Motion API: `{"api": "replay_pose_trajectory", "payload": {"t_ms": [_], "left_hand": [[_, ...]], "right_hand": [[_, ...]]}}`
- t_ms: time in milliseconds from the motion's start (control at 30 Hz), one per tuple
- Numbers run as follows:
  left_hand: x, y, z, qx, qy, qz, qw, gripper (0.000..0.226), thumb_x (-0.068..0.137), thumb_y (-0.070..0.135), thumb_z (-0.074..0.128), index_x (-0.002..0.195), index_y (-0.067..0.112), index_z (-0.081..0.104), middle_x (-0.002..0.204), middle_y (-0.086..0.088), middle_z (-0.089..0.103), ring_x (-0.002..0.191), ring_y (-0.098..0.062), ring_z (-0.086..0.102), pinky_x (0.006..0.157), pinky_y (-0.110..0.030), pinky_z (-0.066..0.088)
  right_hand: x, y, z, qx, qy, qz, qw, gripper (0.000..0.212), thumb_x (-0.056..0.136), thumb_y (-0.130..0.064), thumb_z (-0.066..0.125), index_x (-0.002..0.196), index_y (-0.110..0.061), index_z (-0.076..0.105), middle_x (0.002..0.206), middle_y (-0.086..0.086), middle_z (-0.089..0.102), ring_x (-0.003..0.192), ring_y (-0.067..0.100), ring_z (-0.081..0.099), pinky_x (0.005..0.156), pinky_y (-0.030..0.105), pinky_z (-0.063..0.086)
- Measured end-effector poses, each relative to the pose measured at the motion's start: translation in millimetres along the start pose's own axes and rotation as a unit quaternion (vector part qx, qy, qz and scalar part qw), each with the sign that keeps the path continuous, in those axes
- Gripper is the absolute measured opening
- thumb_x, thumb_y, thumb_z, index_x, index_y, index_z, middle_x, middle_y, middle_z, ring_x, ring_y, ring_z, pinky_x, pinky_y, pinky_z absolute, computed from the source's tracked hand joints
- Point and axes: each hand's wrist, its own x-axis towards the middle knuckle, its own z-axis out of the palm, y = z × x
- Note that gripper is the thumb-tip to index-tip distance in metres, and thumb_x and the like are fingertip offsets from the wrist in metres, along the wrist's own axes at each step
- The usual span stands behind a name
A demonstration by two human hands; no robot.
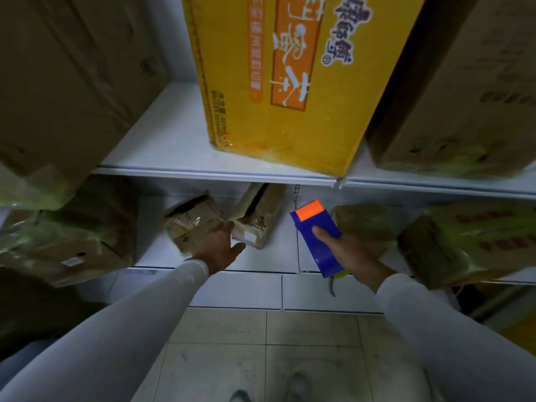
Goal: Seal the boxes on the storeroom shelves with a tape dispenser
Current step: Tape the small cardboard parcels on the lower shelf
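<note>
My right hand (pixel 352 253) grips a blue tape dispenser (pixel 317 236) with an orange patch at its far end, held over the front of the lower shelf. My left hand (pixel 222 249) reaches to a small brown cardboard box (pixel 190 221) on the lower shelf (pixel 287 256), fingers on its right side, thumb spread out. A second small taped box (pixel 258 216) lies just right of it, with a dark gap along its top.
A big yellow printed carton (pixel 278 82) stands on the upper shelf (pixel 162 140), between brown cartons at left (pixel 66 82) and right (pixel 464 97). Plastic-wrapped cartons sit on the lower shelf at left (pixel 66 236) and right (pixel 464 242). Tiled floor (pixel 266 343) lies below.
</note>
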Motion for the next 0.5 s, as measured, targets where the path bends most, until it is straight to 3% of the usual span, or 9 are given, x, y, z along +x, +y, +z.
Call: {"api": "replay_pose_trajectory", "payload": {"t_ms": [133,233,367,500], "left_hand": [[24,11,5,0.036,0.019,-0.033,0.999,0.065,0.091,0.044,0.057,0.141,0.009,0.036,0.14,-0.015,0.045,0.122,-0.032,0.049,0.096,-0.036,0.039],[46,19,12,0.037,0.027,-0.041,0.998,0.066,0.088,0.044,0.06,0.139,0.008,0.038,0.139,-0.016,0.043,0.125,-0.035,0.044,0.1,-0.04,0.036],[69,28,24,0.013,0.048,-0.074,0.996,0.069,0.085,0.05,0.061,0.137,0.011,0.038,0.138,-0.015,0.041,0.124,-0.036,0.044,0.103,-0.046,0.038],[85,29,34,0.019,0.043,-0.099,0.994,0.083,0.078,0.057,0.064,0.138,0.009,0.032,0.138,-0.016,0.038,0.127,-0.035,0.039,0.106,-0.048,0.033]], "right_hand": [[16,5,-8,0.012,-0.005,0.001,1.0,0.058,0.083,-0.056,0.069,0.105,-0.001,0.068,0.101,0.021,0.073,0.092,0.038,0.07,0.084,0.049,0.055],[29,9,-11,0.017,-0.015,0.006,1.0,0.058,0.082,-0.057,0.069,0.104,-0.004,0.069,0.101,0.02,0.073,0.093,0.037,0.07,0.078,0.041,0.053],[39,15,-13,0.013,-0.034,0.011,0.999,0.058,0.082,-0.057,0.069,0.106,-0.004,0.068,0.101,0.02,0.073,0.094,0.037,0.07,0.086,0.049,0.055],[34,19,-14,0.016,-0.027,0.011,0.999,0.053,0.082,-0.056,0.069,0.101,-0.006,0.07,0.097,0.017,0.074,0.091,0.035,0.07,0.079,0.044,0.055]]}}
